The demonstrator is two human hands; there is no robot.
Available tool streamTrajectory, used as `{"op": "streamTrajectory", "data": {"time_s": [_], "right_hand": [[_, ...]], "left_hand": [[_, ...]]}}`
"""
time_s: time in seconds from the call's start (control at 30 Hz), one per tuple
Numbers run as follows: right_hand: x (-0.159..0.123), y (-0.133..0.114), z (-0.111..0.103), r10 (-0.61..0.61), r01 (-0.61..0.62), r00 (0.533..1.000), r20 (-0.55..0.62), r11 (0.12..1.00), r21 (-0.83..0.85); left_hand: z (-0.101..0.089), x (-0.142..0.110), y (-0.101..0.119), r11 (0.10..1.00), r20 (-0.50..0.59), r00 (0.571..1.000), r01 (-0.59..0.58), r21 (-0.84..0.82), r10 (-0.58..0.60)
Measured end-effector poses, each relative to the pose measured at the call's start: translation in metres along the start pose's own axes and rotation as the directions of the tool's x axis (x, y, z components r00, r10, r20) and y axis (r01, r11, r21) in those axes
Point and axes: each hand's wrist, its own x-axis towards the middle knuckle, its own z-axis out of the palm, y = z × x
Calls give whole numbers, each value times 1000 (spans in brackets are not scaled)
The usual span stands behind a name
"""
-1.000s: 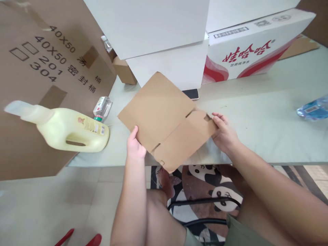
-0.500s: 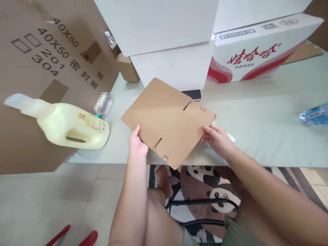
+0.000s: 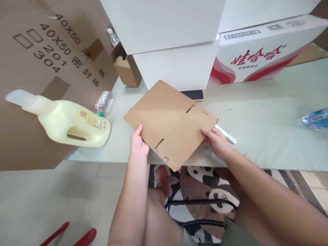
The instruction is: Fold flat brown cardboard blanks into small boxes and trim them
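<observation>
Brown flat cardboard sheet with small slots [image 3: 159, 114] is held over the front edge of the pale cloth-covered table [image 3: 263, 116]. Left hand [image 3: 139, 142] grips its left side; right hand [image 3: 215, 140] pinches its right side.

Consists of a brown cardboard piece [image 3: 164, 114], plain on its upward face. Spans the space between the left grip [image 3: 138, 144] and the right grip [image 3: 216, 140], turned cornerwise like a diamond. Shows a larger panel beyond and to the right of the left grip, held under its thumb at the edge. Carries a narrower panel just left of the right grip, pinched at its outer edge. Divides along a straight crease between both grips, with a dark slot at each end. Points one corner nearward between them, past the front edge of the bench [image 3: 256, 116].
</observation>
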Motion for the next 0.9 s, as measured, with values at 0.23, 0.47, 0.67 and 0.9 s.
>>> {"op": "streamTrajectory", "data": {"time_s": [0.23, 0.47, 0.67, 0.9], "right_hand": [[1, 1, 3, 10, -10, 1000, -17, 1000, -29], [4, 7, 0, -1, 1, 1000, 4, 999, -44], [5, 5, 2, -57, 53, 995, -76, 997, -59], [5, -2, -2, -157, 146, 963, -220, 987, -68]], "left_hand": [[0, 0, 1, 1000, 2, 1000, -4, -16, 4], [-2, 1, 2, 1000, -2, 1000, 18, 8, -18], [3, -2, 4, 1000, -31, 999, 23, -4, -23], [4, -2, 6, 996, -27, 999, 45, 73, -43]]}}
